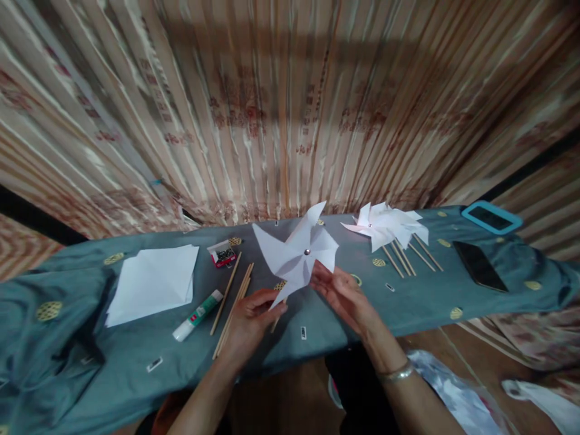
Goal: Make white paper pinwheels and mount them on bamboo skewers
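Note:
A white paper pinwheel (296, 252) with a shiny round pin head at its centre is held up over the table. My left hand (254, 317) is closed at its lower side, thumb and fingers by the bottom blade; a short length of wooden stick shows just below. Beside the right-hand blade is my right hand (339, 296), fingers stretched out and apart, their tips at the paper's edge and partly hidden by it. Loose wooden sticks (233, 311) lie to the left, next to a glue stick (197, 315) with a green label.
White paper sheets (151, 284) are stacked at left, near a small red box of pins (222, 254). Several pinwheels (385, 225) on sticks lie at right, with a black phone (480, 266) and a blue-framed device (492, 217) beyond. A curtain (290, 109) hangs behind the table.

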`<act>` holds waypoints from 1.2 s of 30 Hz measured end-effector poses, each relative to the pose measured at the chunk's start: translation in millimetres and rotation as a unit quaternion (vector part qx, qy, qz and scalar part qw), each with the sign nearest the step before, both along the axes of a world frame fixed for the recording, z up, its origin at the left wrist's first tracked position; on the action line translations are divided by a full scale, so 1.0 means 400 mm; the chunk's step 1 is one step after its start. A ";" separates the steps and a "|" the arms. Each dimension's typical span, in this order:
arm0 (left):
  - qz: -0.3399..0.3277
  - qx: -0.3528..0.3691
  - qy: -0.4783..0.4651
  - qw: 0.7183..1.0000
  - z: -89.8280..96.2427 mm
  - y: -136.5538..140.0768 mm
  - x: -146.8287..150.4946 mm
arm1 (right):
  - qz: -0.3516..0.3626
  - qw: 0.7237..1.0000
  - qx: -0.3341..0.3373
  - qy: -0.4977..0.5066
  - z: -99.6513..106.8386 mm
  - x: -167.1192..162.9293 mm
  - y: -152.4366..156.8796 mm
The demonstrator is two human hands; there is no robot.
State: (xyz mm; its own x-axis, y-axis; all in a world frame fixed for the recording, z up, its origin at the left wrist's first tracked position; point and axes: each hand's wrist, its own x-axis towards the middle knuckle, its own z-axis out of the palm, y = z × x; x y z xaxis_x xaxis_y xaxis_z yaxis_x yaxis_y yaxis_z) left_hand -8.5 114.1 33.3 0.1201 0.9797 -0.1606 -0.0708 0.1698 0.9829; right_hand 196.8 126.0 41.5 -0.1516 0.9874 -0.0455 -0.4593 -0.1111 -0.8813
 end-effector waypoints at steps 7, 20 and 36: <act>0.073 -0.054 -0.056 0.994 0.012 0.017 0.019 | -0.029 0.999 -0.011 0.045 0.005 -0.038 0.024; 0.087 -0.043 -0.046 0.994 -0.001 0.013 -0.010 | -0.144 0.989 -0.016 -0.033 0.015 -0.026 0.031; 0.078 0.026 0.003 0.997 -0.006 0.017 -0.018 | -0.009 0.996 -0.033 -0.085 0.020 -0.112 -0.007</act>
State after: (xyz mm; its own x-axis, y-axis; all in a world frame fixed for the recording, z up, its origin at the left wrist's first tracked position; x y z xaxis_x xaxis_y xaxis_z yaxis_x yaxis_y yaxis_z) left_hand -15.7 120.8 30.8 -0.0346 0.9934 -0.1092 -0.0861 0.1059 0.9906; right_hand 151.8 123.3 49.4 -0.1190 0.9838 -0.1342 -0.3073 -0.1650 -0.9372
